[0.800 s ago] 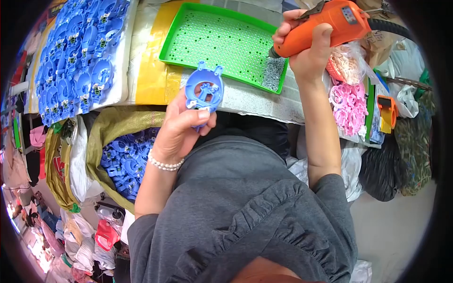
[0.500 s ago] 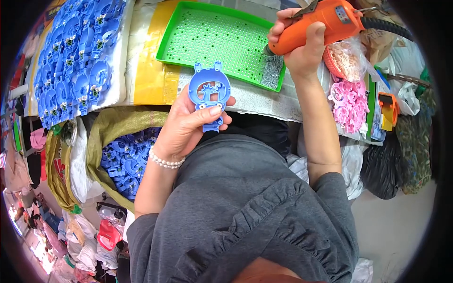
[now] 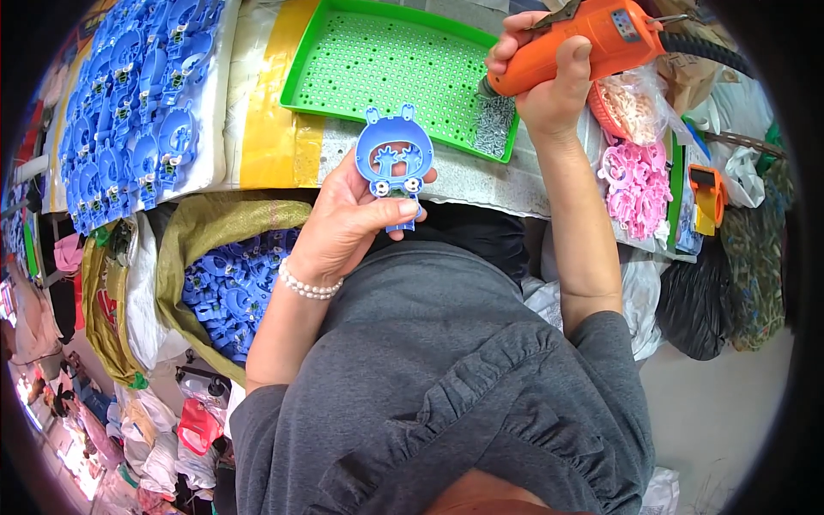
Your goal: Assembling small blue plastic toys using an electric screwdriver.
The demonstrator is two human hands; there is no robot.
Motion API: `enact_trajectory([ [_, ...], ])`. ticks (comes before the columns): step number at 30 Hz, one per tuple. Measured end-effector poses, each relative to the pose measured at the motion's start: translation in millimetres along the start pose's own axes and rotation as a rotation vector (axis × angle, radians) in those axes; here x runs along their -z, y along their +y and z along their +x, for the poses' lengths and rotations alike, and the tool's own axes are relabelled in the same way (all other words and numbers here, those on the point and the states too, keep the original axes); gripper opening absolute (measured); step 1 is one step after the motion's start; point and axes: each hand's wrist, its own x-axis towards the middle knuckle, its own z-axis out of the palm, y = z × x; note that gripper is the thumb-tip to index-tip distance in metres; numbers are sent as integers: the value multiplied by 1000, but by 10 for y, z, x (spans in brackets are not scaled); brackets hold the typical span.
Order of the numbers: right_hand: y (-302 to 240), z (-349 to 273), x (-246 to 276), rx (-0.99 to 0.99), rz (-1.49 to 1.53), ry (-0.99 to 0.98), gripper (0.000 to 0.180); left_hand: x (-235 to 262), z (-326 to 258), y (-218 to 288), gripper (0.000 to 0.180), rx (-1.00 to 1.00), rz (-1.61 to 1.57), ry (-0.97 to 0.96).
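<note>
My left hand (image 3: pixel 343 225) holds a blue plastic toy part (image 3: pixel 393 161) with two small ears, upright above the table's near edge. A bead bracelet (image 3: pixel 307 287) circles that wrist. My right hand (image 3: pixel 542 79) grips an orange electric screwdriver (image 3: pixel 592 41), its tip pointing down-left over the right end of a green perforated tray (image 3: pixel 378 60). A small heap of metal screws (image 3: pixel 494 125) lies in that tray corner, just under the tool tip. The screwdriver and the blue part are apart.
Many blue parts (image 3: pixel 137 103) lie on a white sheet at the left. An olive sack (image 3: pixel 225 225) of more blue parts (image 3: pixel 232 292) hangs below the table. Pink parts (image 3: pixel 637 184), an orange basket (image 3: pixel 625 105) and bags stand at the right.
My left hand has turned the blue part and brought it slightly right and nearer the tray. The screwdriver has tilted, tip lower toward the screws.
</note>
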Motion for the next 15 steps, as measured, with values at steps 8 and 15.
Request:
enact_trajectory([
  [8,-57,-59,63,-75,9,79,62,-25,59,-49,51,25,-34,31],
  [15,-358,166,-750,-249,-813,352,69,-106,108,-44,45,-1,-20,70],
])
